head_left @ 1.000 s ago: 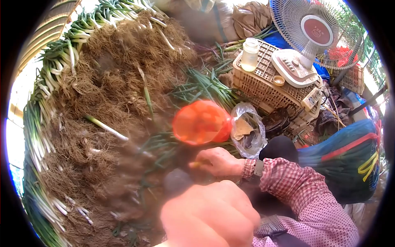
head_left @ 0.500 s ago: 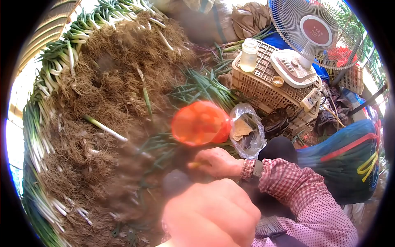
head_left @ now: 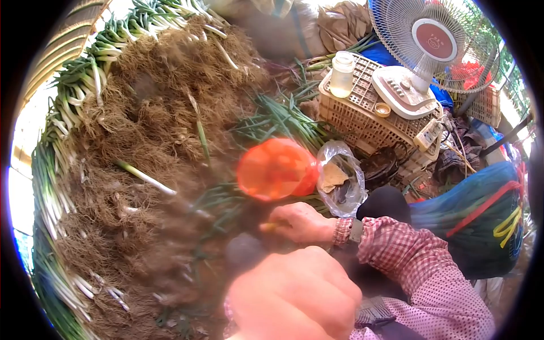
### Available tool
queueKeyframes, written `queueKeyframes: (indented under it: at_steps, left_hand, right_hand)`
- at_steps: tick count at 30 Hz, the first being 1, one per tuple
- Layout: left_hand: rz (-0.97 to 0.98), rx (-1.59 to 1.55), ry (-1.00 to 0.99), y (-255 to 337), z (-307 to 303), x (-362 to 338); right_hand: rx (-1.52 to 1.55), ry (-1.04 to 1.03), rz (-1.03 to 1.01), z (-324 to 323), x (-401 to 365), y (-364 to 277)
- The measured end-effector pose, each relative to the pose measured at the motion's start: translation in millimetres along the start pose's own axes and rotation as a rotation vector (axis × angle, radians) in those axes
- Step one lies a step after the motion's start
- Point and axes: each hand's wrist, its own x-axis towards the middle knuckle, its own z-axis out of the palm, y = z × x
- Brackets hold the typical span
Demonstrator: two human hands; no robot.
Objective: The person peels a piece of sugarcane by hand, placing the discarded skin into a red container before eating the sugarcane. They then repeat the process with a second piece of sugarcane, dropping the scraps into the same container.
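My left hand is large and close to the camera, with the knuckles up and the fingers curled under. Whatever it holds, if anything, is hidden. Just beyond it, my right hand is closed, thumb and fingers together, over the dark lap. A small yellowish bit shows at its fingertips, too blurred to name. An orange-red plastic bag with rounded shapes inside lies just past the right hand. Beside it sits a clear plastic bag holding a tan, bread-like piece.
Green onions with roots inward form a large heap on the left. One loose stalk lies on the roots. At the right stand a plastic crate bearing a jar and a fan, and a blue-green bundle.
Both hands keep nearly the same pose and place. My left hand has shifted very slightly to the right; nothing else has visibly moved.
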Motion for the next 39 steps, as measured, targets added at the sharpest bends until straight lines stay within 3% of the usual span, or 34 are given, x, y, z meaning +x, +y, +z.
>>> queueKeyframes:
  at_steps: [26,39]
  left_hand:
    - [-0.133,0.068,0.220,10.1,21.6,-17.2]
    - [-0.086,0.052,0.123,6.1,13.4,-18.3]
  right_hand:
    - [-0.013,-0.063,0.046,-5.6,1.6,-5.9]
    - [-0.019,-0.054,0.039,-5.3,1.7,-3.6]
